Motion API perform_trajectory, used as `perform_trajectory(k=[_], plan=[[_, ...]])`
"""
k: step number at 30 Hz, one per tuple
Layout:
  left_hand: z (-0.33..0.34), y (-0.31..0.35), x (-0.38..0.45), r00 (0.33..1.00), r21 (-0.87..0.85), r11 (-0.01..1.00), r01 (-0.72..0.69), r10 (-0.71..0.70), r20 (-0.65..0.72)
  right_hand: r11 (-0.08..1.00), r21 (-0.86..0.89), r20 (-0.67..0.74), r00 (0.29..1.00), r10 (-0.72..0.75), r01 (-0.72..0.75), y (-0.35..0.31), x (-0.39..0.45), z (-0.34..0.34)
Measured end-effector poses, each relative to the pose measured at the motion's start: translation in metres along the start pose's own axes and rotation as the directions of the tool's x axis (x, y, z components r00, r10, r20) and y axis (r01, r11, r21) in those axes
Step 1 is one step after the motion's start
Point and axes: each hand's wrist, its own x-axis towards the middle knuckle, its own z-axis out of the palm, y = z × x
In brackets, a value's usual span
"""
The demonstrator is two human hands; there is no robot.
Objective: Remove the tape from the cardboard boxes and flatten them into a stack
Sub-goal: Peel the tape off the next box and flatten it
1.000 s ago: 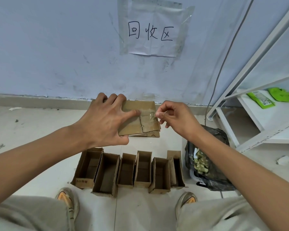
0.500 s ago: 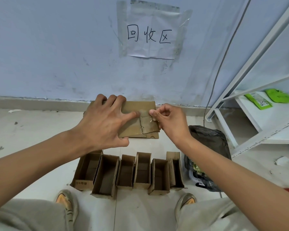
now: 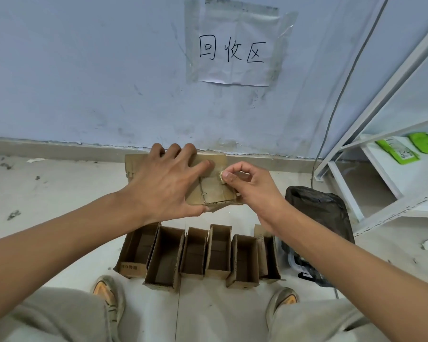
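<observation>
Pale floor by the blue wall: left hand flat on flattened cardboard, right fingers pinching tape.

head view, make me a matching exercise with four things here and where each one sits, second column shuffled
Things:
1. flattened cardboard
2. open cardboard boxes
3. black bag
4. paper sign

Places:
a. taped on the wall
b. on the floor by the white shelf
c. under the left hand
d. in a row in front of the shoes

Pairs: 1-c, 2-d, 3-b, 4-a
</observation>
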Motion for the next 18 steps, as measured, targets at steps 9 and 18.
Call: perform_trajectory(k=[9,18], plan=[[0.007,-0.004,0.008,0.999,-0.073,0.996,0.046,-0.045,0.023,0.946,0.173,0.211,0.948,0.236,-0.274,-0.011,0.007,-0.007],[0.01,-0.003,0.006,0.999,-0.111,0.993,0.042,-0.04,0.021,0.989,-0.119,-0.05,0.995,0.083,-0.088,-0.005,0.018,-0.013]])
